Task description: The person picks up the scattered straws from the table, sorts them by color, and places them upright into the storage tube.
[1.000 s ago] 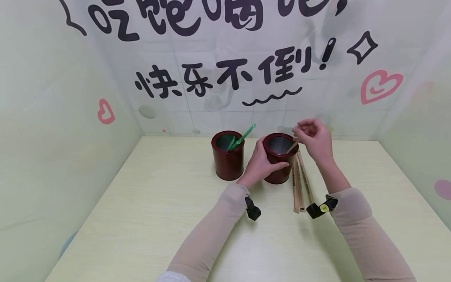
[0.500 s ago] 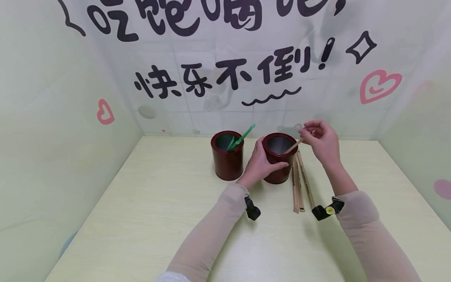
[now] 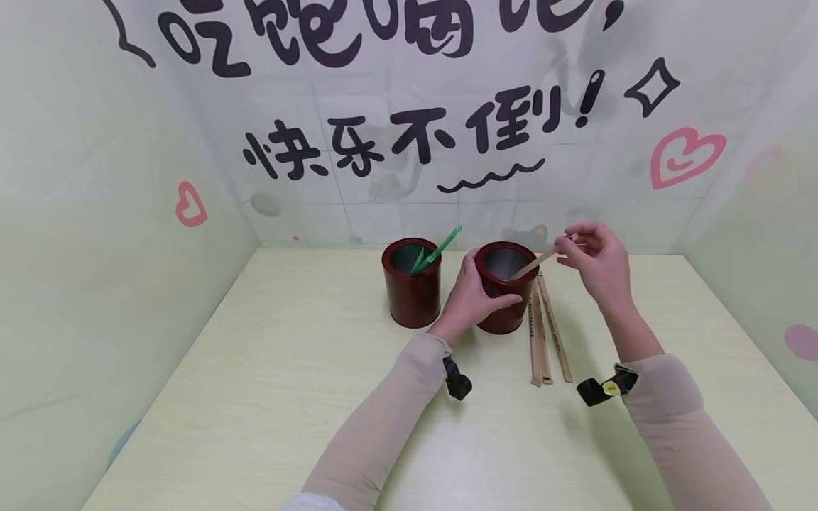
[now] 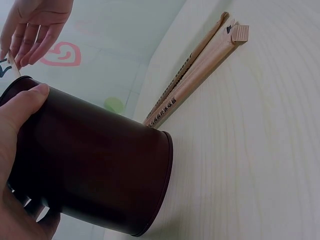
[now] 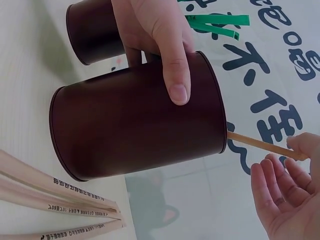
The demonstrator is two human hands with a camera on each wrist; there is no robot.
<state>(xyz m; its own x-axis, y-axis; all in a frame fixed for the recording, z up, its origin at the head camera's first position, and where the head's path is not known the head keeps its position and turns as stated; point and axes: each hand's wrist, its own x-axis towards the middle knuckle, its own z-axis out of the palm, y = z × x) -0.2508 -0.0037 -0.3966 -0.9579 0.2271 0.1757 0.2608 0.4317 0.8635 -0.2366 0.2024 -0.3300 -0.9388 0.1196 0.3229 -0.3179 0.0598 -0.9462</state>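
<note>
My left hand (image 3: 471,294) grips a dark red cylindrical canister (image 3: 502,319), its thumb across the near side and its other fingers round the back. Held in my right hand (image 3: 599,264) is a thin paper-wrapped straw (image 3: 538,262), pinched near its upper end. The straw slants over the rim, and its lower end is inside the canister's mouth; the right wrist view shows this straw (image 5: 260,144) emerging at the rim. Beside the canister, 3 paper-wrapped straws (image 3: 543,341) with printed lettering lie on the table.
A second dark red canister (image 3: 414,301) stands to the left with green straws (image 3: 443,250) leaning out of it. Behind the pale wooden table (image 3: 287,397) hangs a printed backdrop (image 3: 383,206) with black characters. Cloth side walls flank the table.
My right hand has moved to the right and slightly down with the straw, so more of the straw shows and it lies flatter over the rim. The left hand and canister stay put.
</note>
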